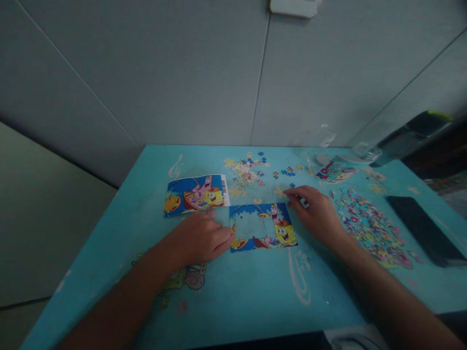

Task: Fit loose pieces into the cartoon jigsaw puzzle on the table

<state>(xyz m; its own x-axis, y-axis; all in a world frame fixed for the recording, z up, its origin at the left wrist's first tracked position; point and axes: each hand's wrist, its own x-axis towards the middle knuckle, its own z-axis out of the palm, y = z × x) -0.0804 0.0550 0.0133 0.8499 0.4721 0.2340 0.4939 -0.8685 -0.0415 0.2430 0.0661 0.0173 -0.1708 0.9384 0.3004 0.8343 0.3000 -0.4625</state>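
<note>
Seemingly a home: turquoise cartoon-print table [248, 296], cartoon jigsaw [284, 232], grey panelled wall [189, 82].

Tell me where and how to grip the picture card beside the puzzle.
Probably pinch the picture card by its left edge, from the left: it's thin, and the left hand and part-built puzzle crowd its near right corner.

A turquoise table [251, 296] carries a partial jigsaw [286, 232], picture sheet [197, 194] and loose pieces [372, 228].

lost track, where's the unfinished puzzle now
In the head view, the unfinished puzzle lies between the left hand and right hand, below and right of the printed sheet.
</note>
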